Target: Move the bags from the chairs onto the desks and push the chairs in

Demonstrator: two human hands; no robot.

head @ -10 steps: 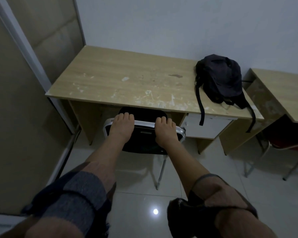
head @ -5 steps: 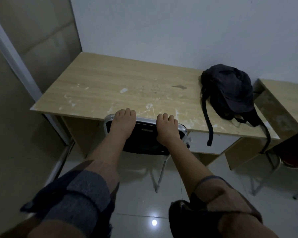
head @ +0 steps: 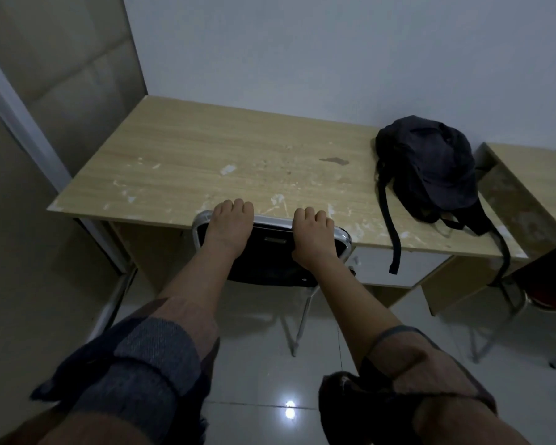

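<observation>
Chrome tubing frames the black chair, and both hands are closed over its top rail: the left hand near the rail's left corner, the right hand toward the right corner, fingers curled over the far side. Each grip wraps the rail from above, so the two forearms run nearly parallel toward the desk.

The relation that matters lies straight ahead of the hands. The chair's backrest stands at the desk's front edge, the rail running along that edge, and the seat is hidden beneath the top. From this high angle I cannot tell whether the backrest touches the edge or stands just short of it. If any travel is left, it goes directly away from the body, and neither hand is nearer; an even push from both would keep the chair square.

On the right end of the same desk sits the dark backpack, slumped close to the wall, its straps hanging over the front edge to the right of the chair. Judged from this, the bag part is done for this desk.

The desktop is pale wood grain, scuffed with white flecks and one dark stain behind the hands. Right of the desk stands a second desk, with a red-seated chair pulled out in front of it, likely the next job. Glossy floor tiles should let the chair legs slide easily.
</observation>
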